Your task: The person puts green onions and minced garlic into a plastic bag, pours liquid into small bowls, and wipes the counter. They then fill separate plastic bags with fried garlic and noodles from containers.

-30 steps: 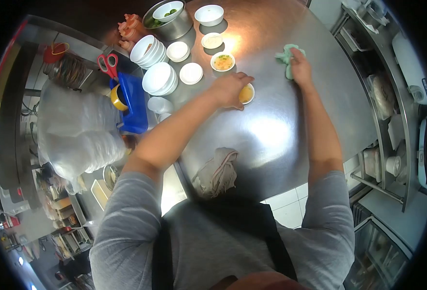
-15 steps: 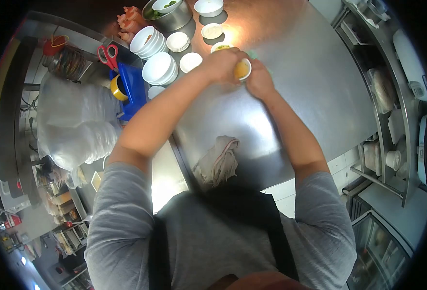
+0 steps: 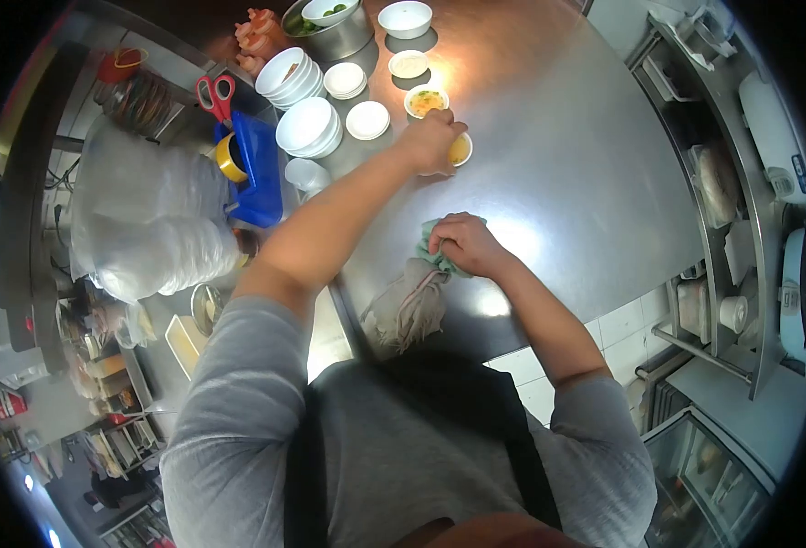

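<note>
My left hand (image 3: 431,143) grips a small white bowl (image 3: 465,152) with yellow-orange contents from above and the side; the hand hides much of it. Just beyond my knuckles stands another small white bowl (image 3: 427,101), holding orange and green food. Nearer my body, my right hand (image 3: 469,245) has its fingers bent over a green cloth (image 3: 428,239), pressed together against it. A crumpled beige cloth (image 3: 412,306) lies on the steel table right beside the green one, touching it.
On the steel table (image 3: 586,183), stacked white bowls (image 3: 304,128), white dishes (image 3: 367,120), a metal pot (image 3: 344,38) and orange squeeze bottles (image 3: 261,35) stand at the far left. A blue tape dispenser (image 3: 259,173) and red scissors (image 3: 215,95) sit at the left edge. Shelving (image 3: 695,137) lines the right.
My right hand has come away from the small bowl and moved toward my body with the green cloth. My left hand stays at the bowl, and the bowl of orange food is now uncovered.
</note>
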`<state>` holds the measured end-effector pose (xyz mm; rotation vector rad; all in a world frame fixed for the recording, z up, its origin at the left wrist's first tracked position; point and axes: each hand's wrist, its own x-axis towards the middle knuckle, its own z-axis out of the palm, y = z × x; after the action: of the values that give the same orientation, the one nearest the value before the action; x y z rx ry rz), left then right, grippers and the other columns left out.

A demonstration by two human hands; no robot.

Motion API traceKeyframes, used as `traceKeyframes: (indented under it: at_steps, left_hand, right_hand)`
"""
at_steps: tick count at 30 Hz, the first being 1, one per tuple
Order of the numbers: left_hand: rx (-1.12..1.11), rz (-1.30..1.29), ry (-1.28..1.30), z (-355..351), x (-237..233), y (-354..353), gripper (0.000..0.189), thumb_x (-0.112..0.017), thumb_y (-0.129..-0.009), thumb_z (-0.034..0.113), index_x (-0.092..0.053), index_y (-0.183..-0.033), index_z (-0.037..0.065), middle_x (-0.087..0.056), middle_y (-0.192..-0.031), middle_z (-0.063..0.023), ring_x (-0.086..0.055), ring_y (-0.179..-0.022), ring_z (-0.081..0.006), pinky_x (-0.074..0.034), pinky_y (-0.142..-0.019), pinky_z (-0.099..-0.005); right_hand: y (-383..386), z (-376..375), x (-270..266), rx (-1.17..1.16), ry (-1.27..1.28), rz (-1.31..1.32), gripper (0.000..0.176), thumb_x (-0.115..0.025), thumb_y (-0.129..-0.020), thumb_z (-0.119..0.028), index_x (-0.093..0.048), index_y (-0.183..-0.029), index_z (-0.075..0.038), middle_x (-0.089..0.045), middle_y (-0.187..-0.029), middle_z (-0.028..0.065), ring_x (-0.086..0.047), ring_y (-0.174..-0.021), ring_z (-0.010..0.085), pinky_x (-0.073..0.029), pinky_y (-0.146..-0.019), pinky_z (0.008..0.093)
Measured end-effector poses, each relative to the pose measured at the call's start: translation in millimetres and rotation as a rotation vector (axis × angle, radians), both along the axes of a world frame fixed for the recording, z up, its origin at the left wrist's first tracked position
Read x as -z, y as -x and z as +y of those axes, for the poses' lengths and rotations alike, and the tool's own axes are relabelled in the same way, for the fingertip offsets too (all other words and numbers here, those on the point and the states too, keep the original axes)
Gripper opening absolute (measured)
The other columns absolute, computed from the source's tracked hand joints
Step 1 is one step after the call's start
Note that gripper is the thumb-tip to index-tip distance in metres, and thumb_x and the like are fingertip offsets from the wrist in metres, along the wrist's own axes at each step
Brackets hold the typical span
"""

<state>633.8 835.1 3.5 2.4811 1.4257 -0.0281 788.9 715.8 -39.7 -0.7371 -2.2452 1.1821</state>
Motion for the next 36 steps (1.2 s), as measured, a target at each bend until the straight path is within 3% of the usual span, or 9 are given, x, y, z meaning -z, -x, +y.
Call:
traceKeyframes:
  at_steps: [3, 7, 10, 11, 14, 26, 29, 32, 36]
  left_hand:
    - [0.004, -0.057, -0.046, -2.5, 1.6, 5.9, 0.071, -0.080, -0.064, 0.026, -0.052, -0.128, 0.011, -0.052, -0.122, -0.0122, -0.046, -0.120, -0.0289, -0.044, -0.098, -0.0387]
    - [-0.023, -0.388, -0.322, 0.9, 9.8, 28.3, 0.056, -0.072, -0.073, 0.016, -0.053, -0.125, 0.009, -0.057, -0.116, -0.0130, -0.051, -0.114, -0.0275, -0.046, -0.096, -0.0373]
    - [-0.539, -0.973, -0.151, -10.3, 23.3, 46.0, 0.045, -0.063, -0.078, 0.005, -0.054, -0.122, 0.007, -0.061, -0.101, -0.0110, -0.060, -0.095, -0.0224, -0.051, -0.081, -0.0320]
    - [-0.762, -1.192, 0.142, -18.8, 15.6, 44.2, 0.042, -0.055, -0.084, 0.002, -0.049, -0.126, 0.006, -0.059, -0.100, -0.0063, -0.059, -0.084, -0.0153, -0.051, -0.072, -0.0263]
    - [-1.007, -1.308, 0.580, -36.8, 6.4, 40.6, 0.049, -0.049, -0.085, -0.001, -0.043, -0.133, 0.006, -0.058, -0.096, -0.0054, -0.055, -0.070, -0.0128, -0.048, -0.060, -0.0265]
    - [-0.661, -0.488, -0.083, -16.0, 49.3, 24.6, 0.061, -0.044, -0.080, -0.003, -0.048, -0.138, 0.017, -0.056, -0.083, -0.0094, -0.055, -0.064, -0.0167, -0.047, -0.054, -0.0351]
    - [-0.680, -0.547, -0.031, -4.5, 38.1, 28.7, 0.073, -0.051, -0.077, 0.001, -0.032, -0.146, 0.015, -0.059, -0.098, -0.0231, -0.060, -0.092, -0.0384, -0.050, -0.083, -0.0380]
    - [-0.981, -0.836, 0.243, 4.9, 35.0, 35.1, 0.079, -0.051, -0.076, -0.001, -0.023, -0.148, 0.013, -0.060, -0.090, -0.0198, -0.062, -0.077, -0.0327, -0.052, -0.067, -0.0374]
    - [-1.037, -1.065, 0.640, -6.3, 18.4, 26.1, 0.085, -0.045, -0.076, -0.008, -0.014, -0.150, 0.020, -0.046, -0.069, -0.0041, -0.044, -0.052, -0.0120, -0.035, -0.043, -0.0264]
  right_hand:
    - [-4.7, 16.0, -23.3, -0.080, -0.139, 0.088, 0.009, -0.060, -0.070, -0.007, -0.066, -0.076, -0.009, -0.066, -0.081, 0.0075, -0.063, -0.085, 0.0264, -0.048, -0.081, 0.0368]
    - [-16.4, 81.6, -49.6, 0.103, 0.092, 0.141, 0.012, -0.067, -0.069, -0.009, -0.067, -0.081, -0.005, -0.063, -0.091, 0.0053, -0.058, -0.092, 0.0186, -0.046, -0.086, 0.0299]
    - [-6.5, 128.0, -63.1, 0.339, -0.069, -0.066, 0.033, -0.068, -0.068, -0.010, -0.064, -0.101, -0.005, -0.061, -0.106, 0.0102, -0.056, -0.104, 0.0242, -0.045, -0.092, 0.0344]
    - [0.4, 140.9, -60.3, 0.360, -0.181, -0.098, 0.040, -0.069, -0.067, -0.010, -0.062, -0.107, -0.006, -0.059, -0.110, 0.0116, -0.055, -0.107, 0.0259, -0.045, -0.093, 0.0355]
    - [23.2, 177.7, -33.9, 0.374, -0.294, -0.251, 0.062, -0.073, -0.063, -0.014, -0.056, -0.122, -0.008, -0.054, -0.121, 0.0158, -0.052, -0.114, 0.0307, -0.044, -0.096, 0.0378]
    - [45.6, 199.9, -16.1, 0.367, -0.176, -0.420, 0.083, -0.080, -0.055, -0.020, -0.050, -0.131, -0.006, -0.053, -0.121, 0.0150, -0.051, -0.116, 0.0311, -0.045, -0.096, 0.0368]
    - [45.1, 200.9, -14.7, 0.378, -0.185, -0.423, 0.084, -0.081, -0.056, -0.023, -0.050, -0.132, -0.007, -0.054, -0.120, 0.0138, -0.051, -0.116, 0.0307, -0.046, -0.097, 0.0364]
    - [47.2, 195.6, -24.3, 0.384, -0.177, -0.477, 0.084, -0.082, -0.055, -0.025, -0.051, -0.131, -0.008, -0.054, -0.120, 0.0135, -0.052, -0.115, 0.0304, -0.046, -0.096, 0.0362]
    - [46.2, 198.6, -17.9, 0.431, -0.132, -0.387, 0.076, -0.082, -0.053, -0.022, -0.056, -0.123, -0.007, -0.055, -0.118, 0.0141, -0.054, -0.112, 0.0303, -0.045, -0.093, 0.0367]
